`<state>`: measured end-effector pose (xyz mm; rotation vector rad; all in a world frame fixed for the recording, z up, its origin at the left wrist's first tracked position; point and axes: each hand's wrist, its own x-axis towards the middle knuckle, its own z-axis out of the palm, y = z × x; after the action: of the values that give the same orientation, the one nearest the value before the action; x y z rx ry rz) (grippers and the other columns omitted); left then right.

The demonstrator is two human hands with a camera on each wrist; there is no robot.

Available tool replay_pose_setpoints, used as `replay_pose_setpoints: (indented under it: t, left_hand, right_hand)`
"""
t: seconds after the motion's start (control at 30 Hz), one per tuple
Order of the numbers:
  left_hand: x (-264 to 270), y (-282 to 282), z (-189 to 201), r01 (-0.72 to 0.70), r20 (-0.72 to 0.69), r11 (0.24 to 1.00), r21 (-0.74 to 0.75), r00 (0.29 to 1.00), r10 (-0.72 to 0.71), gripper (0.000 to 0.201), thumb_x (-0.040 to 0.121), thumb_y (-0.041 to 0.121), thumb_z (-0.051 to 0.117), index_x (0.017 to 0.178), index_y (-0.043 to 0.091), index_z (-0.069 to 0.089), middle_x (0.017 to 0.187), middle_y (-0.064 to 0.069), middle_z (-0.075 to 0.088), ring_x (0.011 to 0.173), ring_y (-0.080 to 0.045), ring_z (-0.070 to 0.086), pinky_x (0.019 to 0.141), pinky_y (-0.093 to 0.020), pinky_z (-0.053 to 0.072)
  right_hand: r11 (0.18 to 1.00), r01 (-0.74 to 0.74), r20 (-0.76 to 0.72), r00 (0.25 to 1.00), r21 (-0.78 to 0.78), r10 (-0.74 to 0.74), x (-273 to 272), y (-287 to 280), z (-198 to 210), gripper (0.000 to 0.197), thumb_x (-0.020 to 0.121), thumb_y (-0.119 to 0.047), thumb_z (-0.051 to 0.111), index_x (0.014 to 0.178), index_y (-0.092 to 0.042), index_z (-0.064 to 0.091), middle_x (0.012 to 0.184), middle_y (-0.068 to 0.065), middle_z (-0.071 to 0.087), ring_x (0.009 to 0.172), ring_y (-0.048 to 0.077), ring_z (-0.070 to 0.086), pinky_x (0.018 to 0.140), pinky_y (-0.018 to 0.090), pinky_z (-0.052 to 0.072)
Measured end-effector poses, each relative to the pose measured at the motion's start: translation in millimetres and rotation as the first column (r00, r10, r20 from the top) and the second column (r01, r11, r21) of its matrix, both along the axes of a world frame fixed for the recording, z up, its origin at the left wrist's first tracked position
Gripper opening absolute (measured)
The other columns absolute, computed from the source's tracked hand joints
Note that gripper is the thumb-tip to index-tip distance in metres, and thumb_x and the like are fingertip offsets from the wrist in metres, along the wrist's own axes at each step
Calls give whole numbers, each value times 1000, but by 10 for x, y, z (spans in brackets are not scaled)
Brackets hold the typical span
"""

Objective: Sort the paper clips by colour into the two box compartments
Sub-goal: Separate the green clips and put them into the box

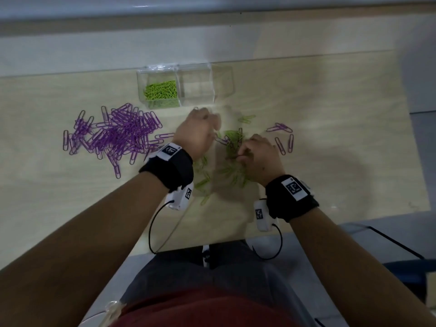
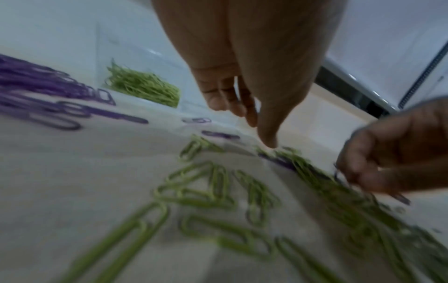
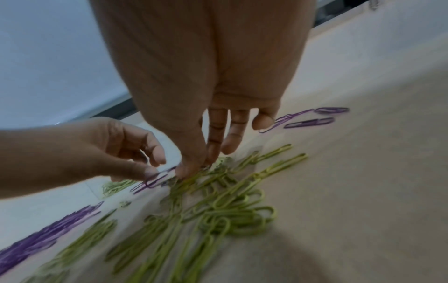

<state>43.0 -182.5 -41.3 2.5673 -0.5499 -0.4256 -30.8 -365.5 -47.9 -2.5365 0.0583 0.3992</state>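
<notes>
While my left hand [image 3: 101, 153] pinches a purple clip [image 3: 152, 181], my right hand [image 1: 263, 156] pinches clips in the green pile [image 1: 232, 147], which exactly I can't tell.

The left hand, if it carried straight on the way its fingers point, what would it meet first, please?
Probably the clear box: the left hand points away from the person toward its near wall, apparently the empty compartment, though depth is unclear.

blocked left: purple clip pile [image 1: 113, 133] | open: right box compartment [image 1: 197, 90]
</notes>
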Motion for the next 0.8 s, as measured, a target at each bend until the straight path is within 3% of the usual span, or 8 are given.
replay_pose_setpoints:
  t: [0.1, 0.2, 0.37, 0.47, 0.57, 0.67, 0.73, 0.8]
  left_hand:
    - [-62, -85, -87, 159, -15, 987, 13, 987, -159, 17, 79, 12, 68, 95, 9, 66, 104, -13, 53, 100, -32, 45, 80, -43, 46]
    - [-47, -95, -111, 194, 18, 980, 34, 981, -195, 15, 78, 14, 69, 91, 7, 65, 101, -15, 54, 96, -34, 46, 78, -45, 45]
    - [-43, 3, -159, 314, 112, 947, 72, 941, -320, 8, 86, 13, 60, 85, 5, 60, 96, -19, 56, 89, -37, 51, 73, -45, 47]
    - [-25, 122, -91, 253, 103, 967, 22, 962, -254, 9, 89, 9, 51, 88, 2, 57, 98, -23, 57, 91, -38, 52, 80, -42, 41]
    - [2, 291, 20, 108, 82, 994, -12, 991, -106, 11, 92, 4, 46, 96, -2, 55, 97, -23, 57, 90, -34, 50, 71, -35, 34]
    - [65, 437, 47, -6, 107, 1000, 24, 994, 3, 14, 91, 2, 46, 103, 0, 54, 102, -23, 58, 93, -35, 49, 72, -39, 38]
    - [109, 464, 34, -21, 148, 995, 97, 989, 7, 20, 91, 6, 44, 104, -1, 57, 104, -22, 60, 96, -37, 49, 78, -45, 42]
    - [113, 390, 4, 41, 195, 986, 159, 978, -73, 27, 89, 13, 42, 101, 1, 63, 104, -19, 61, 97, -38, 49, 81, -48, 43]
  right_hand:
    - [984, 65, 156, 983, 166, -91, -61, -50, 47, 4, 75, -13, 71, 75, -10, 67, 76, 3, 64, 71, 23, 59, 63, 34, 46]
    - [958, 153, 175, 964, 242, -199, -86, -123, 86, 4, 77, -9, 69, 81, -9, 71, 79, 3, 70, 71, 17, 60, 64, 27, 46]
    - [912, 288, 153, 927, 292, -342, -26, -353, 43, 12, 80, -6, 66, 88, -12, 72, 79, -5, 66, 71, 10, 56, 62, 3, 36]
    - [919, 253, 128, 945, 302, -302, 1, -384, 61, 11, 78, -1, 66, 82, -10, 71, 77, -4, 64, 71, 10, 55, 62, 3, 36]
    - [918, 207, 110, 960, 339, -257, -15, -346, 36, 13, 76, -1, 67, 76, -14, 67, 75, -4, 62, 73, 13, 56, 67, 9, 40]
    - [913, 194, 115, 961, 359, -250, -39, -304, 38, 13, 76, -2, 67, 73, -14, 66, 73, -7, 61, 74, 9, 56, 67, 13, 38]
    - [869, 244, 93, 946, 430, -311, -37, -279, 70, 13, 76, 0, 67, 72, -12, 67, 72, -6, 63, 71, 1, 55, 62, 8, 35]
    - [808, 320, 74, 911, 495, -406, -26, -277, 93, 12, 76, 0, 68, 72, -11, 68, 73, -4, 65, 71, 3, 59, 60, 11, 38]
